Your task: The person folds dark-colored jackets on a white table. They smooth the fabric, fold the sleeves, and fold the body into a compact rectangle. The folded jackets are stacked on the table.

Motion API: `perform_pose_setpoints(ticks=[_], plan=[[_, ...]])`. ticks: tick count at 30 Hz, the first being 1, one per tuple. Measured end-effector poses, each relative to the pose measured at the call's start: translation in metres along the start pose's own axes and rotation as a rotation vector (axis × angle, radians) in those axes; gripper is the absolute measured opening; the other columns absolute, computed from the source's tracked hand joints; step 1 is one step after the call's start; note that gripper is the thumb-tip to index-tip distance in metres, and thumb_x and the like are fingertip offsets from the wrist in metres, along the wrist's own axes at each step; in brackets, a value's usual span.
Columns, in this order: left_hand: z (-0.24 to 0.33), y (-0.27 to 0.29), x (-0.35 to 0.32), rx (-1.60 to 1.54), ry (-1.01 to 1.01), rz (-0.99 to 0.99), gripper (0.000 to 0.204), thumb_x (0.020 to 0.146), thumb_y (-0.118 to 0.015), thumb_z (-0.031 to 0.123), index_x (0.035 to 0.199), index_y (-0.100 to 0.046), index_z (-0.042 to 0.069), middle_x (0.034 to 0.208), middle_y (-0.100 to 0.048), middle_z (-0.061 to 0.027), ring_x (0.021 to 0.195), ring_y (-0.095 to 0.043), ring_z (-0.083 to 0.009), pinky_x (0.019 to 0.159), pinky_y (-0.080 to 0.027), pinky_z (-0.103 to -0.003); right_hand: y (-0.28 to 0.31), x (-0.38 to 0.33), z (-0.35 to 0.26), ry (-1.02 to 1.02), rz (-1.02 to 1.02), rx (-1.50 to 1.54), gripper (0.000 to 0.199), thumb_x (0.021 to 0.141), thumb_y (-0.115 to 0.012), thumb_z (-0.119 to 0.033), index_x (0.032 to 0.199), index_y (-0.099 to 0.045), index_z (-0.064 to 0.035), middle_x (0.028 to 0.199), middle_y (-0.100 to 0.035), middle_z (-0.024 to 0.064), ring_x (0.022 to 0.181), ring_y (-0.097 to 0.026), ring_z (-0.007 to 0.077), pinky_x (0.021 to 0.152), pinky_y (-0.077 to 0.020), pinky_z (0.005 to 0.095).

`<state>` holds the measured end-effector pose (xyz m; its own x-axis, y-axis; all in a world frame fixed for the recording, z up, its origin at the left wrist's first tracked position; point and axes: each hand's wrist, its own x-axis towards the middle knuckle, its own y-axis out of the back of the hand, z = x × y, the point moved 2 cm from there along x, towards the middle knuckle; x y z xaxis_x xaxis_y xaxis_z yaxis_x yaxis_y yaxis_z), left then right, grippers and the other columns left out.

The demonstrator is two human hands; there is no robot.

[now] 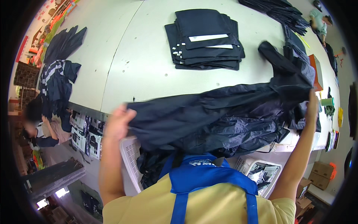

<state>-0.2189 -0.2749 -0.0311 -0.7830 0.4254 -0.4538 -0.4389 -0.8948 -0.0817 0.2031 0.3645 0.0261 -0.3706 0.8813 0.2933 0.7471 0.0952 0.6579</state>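
Note:
A long black garment [209,108], which looks like trousers, is stretched sideways in front of me along the near edge of the table. My left hand [120,118] pinches its left end. At the far right my right hand [312,98] grips the other end, its fingers partly hidden by the cloth. Beside the right hand, a narrow flap of the garment sticks up and away from me. Under it lies more shiny black clothing [238,132], hanging over the table edge. Beyond the garment sits a stack of folded black clothes [207,41] with white labels.
The pale table [145,71] spreads ahead. Dark clothes [276,13] lie at the far right, near an orange box [315,72]. White plastic baskets [129,158] stand below the table edge. A person [44,130] is at the left, another person [320,22] at the far right.

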Motion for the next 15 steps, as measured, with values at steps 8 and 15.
perform_pose_setpoints(ticks=[8,15], plan=[[0.23,0.017,-0.085,0.384,-0.656,0.011,0.03,0.094,-0.054,0.013,0.122,-0.049,0.004,0.116,-0.057,-0.0055,0.104,-0.057,-0.0123,0.095,-0.044,-0.027,0.25,0.015,-0.09,-0.006,-0.011,0.769,0.039,0.101,-0.046,-0.031,0.126,-0.055,-0.003,0.129,-0.056,0.0125,0.118,-0.054,0.0214,0.102,-0.0393,0.0326],[0.343,-0.047,0.052,0.711,-0.446,-0.065,0.025,0.091,-0.062,0.026,0.111,-0.057,0.012,0.103,-0.058,0.0026,0.088,-0.054,-0.0076,0.077,-0.045,-0.021,0.216,0.112,-0.23,0.278,0.299,0.382,0.037,0.095,-0.049,-0.026,0.119,-0.053,0.0024,0.114,-0.058,0.0203,0.102,-0.058,0.0299,0.088,-0.0465,0.0395]])
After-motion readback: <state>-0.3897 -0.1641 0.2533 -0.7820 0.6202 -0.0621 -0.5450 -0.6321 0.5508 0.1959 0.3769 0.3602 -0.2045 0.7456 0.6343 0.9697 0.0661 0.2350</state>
